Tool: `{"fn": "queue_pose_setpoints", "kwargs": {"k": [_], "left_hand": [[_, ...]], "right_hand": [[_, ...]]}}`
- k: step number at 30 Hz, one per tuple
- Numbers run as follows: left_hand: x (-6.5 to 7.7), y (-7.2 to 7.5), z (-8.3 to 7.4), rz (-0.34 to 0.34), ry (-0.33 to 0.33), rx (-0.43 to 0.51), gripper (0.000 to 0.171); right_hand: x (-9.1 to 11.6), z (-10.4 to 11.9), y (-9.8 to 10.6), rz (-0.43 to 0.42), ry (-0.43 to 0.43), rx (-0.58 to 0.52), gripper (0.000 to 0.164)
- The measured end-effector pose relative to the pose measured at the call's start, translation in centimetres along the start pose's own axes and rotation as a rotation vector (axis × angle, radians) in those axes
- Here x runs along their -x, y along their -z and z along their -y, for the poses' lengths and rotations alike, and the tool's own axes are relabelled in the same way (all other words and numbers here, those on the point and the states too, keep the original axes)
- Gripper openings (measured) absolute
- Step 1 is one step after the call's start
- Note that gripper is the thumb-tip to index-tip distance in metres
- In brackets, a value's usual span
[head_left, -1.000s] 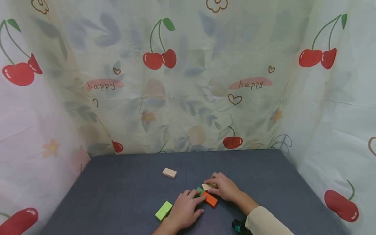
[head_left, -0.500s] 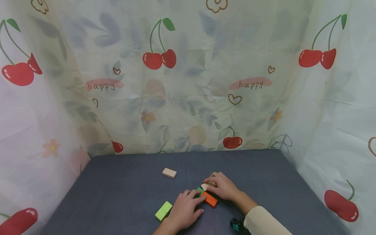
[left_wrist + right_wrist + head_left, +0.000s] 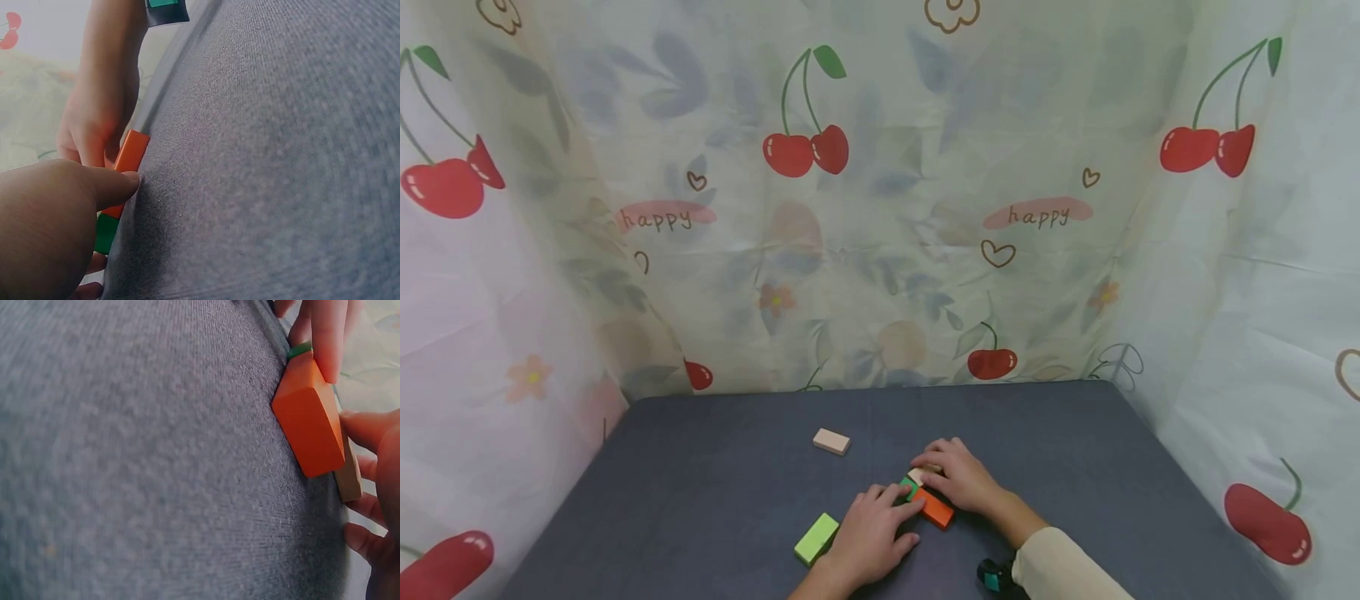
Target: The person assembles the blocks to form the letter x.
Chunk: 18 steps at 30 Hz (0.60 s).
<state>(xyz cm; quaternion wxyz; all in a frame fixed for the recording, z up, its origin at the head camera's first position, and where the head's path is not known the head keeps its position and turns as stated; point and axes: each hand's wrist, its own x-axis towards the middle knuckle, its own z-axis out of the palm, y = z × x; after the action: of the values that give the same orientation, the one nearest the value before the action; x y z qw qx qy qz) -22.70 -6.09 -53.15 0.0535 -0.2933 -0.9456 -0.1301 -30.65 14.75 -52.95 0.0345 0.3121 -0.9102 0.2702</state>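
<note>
Matt, finely ribbed cloth [image 3: 144, 456] covers the bench [image 3: 715, 483]. The orange block [image 3: 306, 422] looks smooth and painted; beside it, the pale block [image 3: 349, 477] seems bare wood, though partly hidden.

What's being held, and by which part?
The right hand pinches a pale wooden block; exactly where is mostly hidden. The left hand touches the orange block.
</note>
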Motion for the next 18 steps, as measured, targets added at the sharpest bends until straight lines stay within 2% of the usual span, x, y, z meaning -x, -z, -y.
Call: {"fn": "queue_pose_setpoints", "kwargs": {"k": [18], "left_hand": [[-0.04,-0.12,0.22,0.002,-0.002,0.014,0.045]], "right_hand": [[-0.39,0.03,-0.37,0.013,0.016,-0.067,0.033]]}}
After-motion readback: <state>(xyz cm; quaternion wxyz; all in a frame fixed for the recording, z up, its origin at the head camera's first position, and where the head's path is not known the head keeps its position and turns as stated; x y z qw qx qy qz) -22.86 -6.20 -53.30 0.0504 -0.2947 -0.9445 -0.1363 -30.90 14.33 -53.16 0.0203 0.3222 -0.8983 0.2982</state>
